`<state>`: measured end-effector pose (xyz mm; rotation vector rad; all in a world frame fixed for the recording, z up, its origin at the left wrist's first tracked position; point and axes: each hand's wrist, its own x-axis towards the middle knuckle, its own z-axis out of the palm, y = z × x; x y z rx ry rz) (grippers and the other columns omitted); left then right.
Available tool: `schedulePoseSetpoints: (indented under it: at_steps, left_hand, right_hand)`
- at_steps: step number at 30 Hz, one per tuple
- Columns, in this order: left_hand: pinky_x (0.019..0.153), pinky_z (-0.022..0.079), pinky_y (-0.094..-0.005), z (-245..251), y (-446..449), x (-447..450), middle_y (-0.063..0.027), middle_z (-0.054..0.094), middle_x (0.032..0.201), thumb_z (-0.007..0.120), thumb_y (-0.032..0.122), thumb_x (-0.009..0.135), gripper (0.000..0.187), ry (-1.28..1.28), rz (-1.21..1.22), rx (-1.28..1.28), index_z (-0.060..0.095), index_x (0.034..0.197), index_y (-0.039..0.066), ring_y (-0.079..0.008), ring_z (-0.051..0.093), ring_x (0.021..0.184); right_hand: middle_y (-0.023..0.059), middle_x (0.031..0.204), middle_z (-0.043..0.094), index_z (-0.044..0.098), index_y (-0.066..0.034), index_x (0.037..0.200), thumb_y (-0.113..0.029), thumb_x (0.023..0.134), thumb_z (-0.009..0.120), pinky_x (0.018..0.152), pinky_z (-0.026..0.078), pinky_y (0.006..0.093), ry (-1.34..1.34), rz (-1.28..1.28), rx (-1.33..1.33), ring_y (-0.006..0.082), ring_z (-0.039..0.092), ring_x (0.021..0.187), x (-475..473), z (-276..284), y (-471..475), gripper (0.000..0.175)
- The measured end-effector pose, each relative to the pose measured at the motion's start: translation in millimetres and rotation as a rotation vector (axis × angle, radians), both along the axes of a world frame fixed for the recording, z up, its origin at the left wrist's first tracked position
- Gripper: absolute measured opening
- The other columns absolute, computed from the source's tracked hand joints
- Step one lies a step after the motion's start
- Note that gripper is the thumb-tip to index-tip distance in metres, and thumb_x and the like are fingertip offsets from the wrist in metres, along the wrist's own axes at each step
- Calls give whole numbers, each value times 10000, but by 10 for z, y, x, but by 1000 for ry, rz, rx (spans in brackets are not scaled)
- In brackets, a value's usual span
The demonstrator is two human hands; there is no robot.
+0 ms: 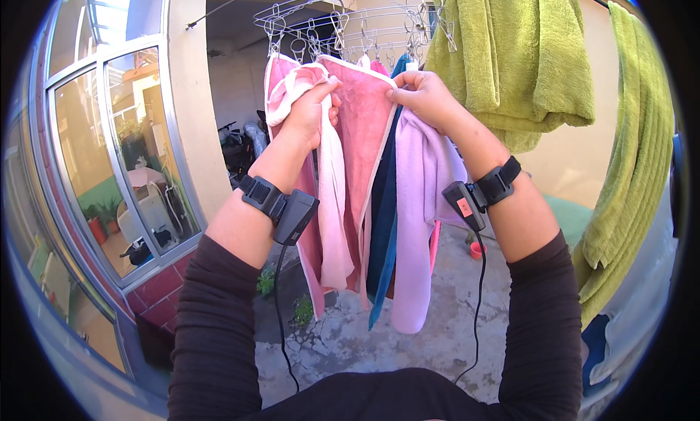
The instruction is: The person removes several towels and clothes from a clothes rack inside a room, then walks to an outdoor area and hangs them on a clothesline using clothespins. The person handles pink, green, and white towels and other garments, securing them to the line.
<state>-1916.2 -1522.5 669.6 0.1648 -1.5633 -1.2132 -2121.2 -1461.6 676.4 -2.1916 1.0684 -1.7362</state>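
Note:
My left hand (313, 112) grips a bunched pale pink cloth (332, 213), whose lower end hangs down past my wrist. Between thumb and forefinger, my right hand (426, 95) pinches the upper right corner of a darker pink cloth (363, 120) with white edging. A lavender cloth (413, 246) hangs just below my right hand; whether my other fingers hold it cannot be told. Above both hands is a wire hanging rack (306, 17) with several metal clips (340, 30). Behind the pink cloth hangs a dark teal cloth (383, 251).
Green towels (525, 54) hang close on the right, with another long green towel (629, 164) farther out. A sliding window (147, 147) flanks the left side. On the cracked concrete floor (361, 344) stands a small red pot (477, 250). Cables (281, 306) dangle from devices strapped to my forearms.

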Motion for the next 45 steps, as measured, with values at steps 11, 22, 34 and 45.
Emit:
schedulePoseSetpoints:
  at_steps: [11,22,34,45]
  left_hand:
    - [458,366,-233,-4,-57,78,-5,515,652,524,217,868,171,131,-28,-41,555,917,56,-102,458,495]
    - [471,383,-233,280,118,220,-43,541,766,541,220,862,199,294,57,-141,548,928,32,-101,465,525]
    - [387,359,-196,891,364,62,-73,570,873,638,306,814,385,-58,-39,-284,510,1069,48,-54,418,455]
    - [381,364,-187,997,323,59,29,444,548,678,190,785,283,-126,46,-172,591,1007,37,-42,426,427]
  right_hand:
    - [22,731,608,633,8,861,-165,775,629,604,424,214,104,-77,-167,61,520,653,192,142,-45,194]
    - [101,705,633,662,-18,810,-215,688,640,643,476,285,115,-142,-278,161,603,667,334,237,-135,234]
    - [160,735,639,662,-2,802,-197,663,609,678,483,316,172,-278,-347,248,626,692,430,373,16,245]
    - [148,743,644,676,-31,827,-227,688,629,679,482,312,168,-256,-363,226,629,699,382,452,74,245]
